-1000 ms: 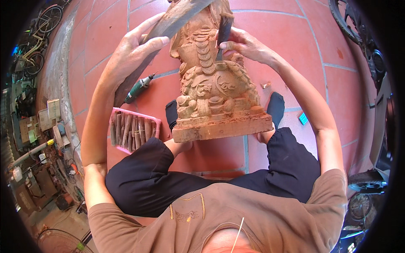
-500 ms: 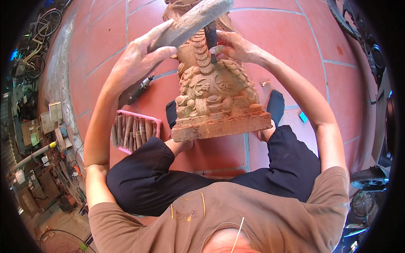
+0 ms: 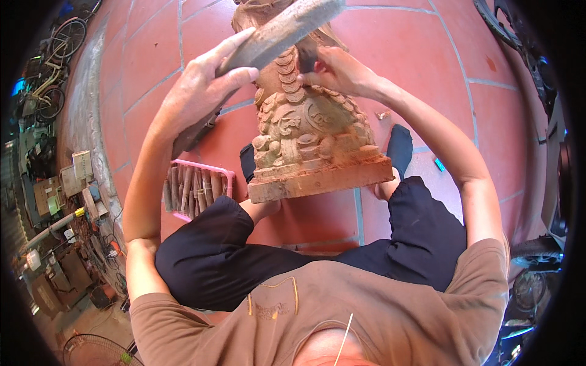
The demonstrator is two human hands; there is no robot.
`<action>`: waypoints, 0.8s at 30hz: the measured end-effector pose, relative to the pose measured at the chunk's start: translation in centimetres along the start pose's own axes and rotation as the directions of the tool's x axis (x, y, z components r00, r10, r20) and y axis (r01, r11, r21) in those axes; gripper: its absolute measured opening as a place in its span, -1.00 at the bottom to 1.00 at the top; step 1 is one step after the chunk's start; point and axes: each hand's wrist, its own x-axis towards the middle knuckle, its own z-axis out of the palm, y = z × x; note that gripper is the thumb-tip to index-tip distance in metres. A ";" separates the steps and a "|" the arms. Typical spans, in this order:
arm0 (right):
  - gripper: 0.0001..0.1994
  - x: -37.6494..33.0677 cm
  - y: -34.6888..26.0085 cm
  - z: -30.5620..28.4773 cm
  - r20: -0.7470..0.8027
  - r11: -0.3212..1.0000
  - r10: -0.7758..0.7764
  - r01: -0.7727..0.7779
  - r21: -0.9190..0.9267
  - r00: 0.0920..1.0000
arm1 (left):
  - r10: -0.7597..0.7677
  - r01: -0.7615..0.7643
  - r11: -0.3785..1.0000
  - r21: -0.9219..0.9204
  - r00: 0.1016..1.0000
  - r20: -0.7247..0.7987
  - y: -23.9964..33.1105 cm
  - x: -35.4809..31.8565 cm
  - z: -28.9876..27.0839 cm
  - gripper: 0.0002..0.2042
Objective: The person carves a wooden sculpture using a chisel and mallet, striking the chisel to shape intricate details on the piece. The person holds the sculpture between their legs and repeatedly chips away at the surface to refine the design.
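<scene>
Red tiles lie under the carving (image 3: 311, 140) between my feet, where my left hand (image 3: 204, 94) has swung its gripped mallet (image 3: 281, 30) higher toward the chisel (image 3: 307, 58) clenched in my right hand (image 3: 339, 70), mid-strike.

Left hand (image 3: 204, 91) gripping, right hand (image 3: 336, 70) pinching.
</scene>
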 end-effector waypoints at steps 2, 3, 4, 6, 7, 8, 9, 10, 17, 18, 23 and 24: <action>-0.57 -1.1 1.3 0.8 -0.108 0.975 -0.151 0.166 0.150 0.983 | 0.028 -0.026 0.998 0.062 0.999 -0.021 0.1 -0.4 0.2 -0.39; -0.61 -1.2 1.7 0.6 -0.122 0.980 -0.148 0.162 0.115 0.981 | 0.011 -0.009 0.999 0.042 0.999 -0.040 -0.1 -0.4 0.2 -0.39; -0.64 -1.1 2.2 0.2 -0.136 0.984 -0.147 0.158 0.080 0.980 | -0.006 0.007 1.000 0.021 0.998 -0.059 -0.5 -0.4 0.1 -0.39; -0.70 -0.7 1.2 -1.0 -0.112 0.993 -0.106 0.099 -0.060 0.988 | -0.016 0.015 1.000 -0.010 0.995 -0.096 -1.7 -0.8 -0.6 -0.39; -0.70 -0.6 0.9 -1.4 -0.146 0.995 -0.075 0.064 -0.080 0.987 | -0.050 0.050 0.999 0.001 0.994 -0.100 -1.8 -1.2 -0.8 -0.39; -0.71 -0.5 1.1 -2.2 -0.185 0.994 -0.041 0.021 -0.105 0.982 | -0.073 0.075 0.997 0.010 0.992 -0.102 -1.3 -1.3 -1.1 -0.40; -0.71 -0.5 1.5 -2.8 -0.226 0.992 -0.008 -0.022 -0.128 0.974 | -0.097 0.099 0.995 0.019 0.990 -0.105 -1.1 -1.5 -1.2 -0.40; -0.70 -0.6 2.9 -2.5 -0.231 0.999 -0.001 0.014 0.053 0.973 | -0.133 0.128 0.990 -0.054 0.986 -0.099 -1.1 -1.8 -1.3 -0.40; -0.79 -1.7 1.5 0.9 -0.082 0.930 -0.004 0.034 0.367 0.997 | -0.345 0.298 0.849 -0.437 0.938 -0.029 -3.1 -3.7 0.6 -0.41; -0.80 -1.8 1.2 0.8 -0.073 0.908 -0.002 0.032 0.418 0.997 | -0.371 0.324 0.820 -0.471 0.929 -0.006 -3.3 -3.9 1.1 -0.41; -0.79 -1.8 1.9 0.5 -0.098 0.987 -0.038 0.052 0.154 0.994 | -0.427 0.395 0.774 -0.495 0.903 0.054 -3.1 -4.5 2.4 -0.36; -0.80 -1.6 2.0 0.5 -0.090 0.994 -0.040 0.049 0.096 0.995 | -0.425 0.399 0.775 -0.490 0.903 0.063 -3.2 -4.6 2.5 -0.34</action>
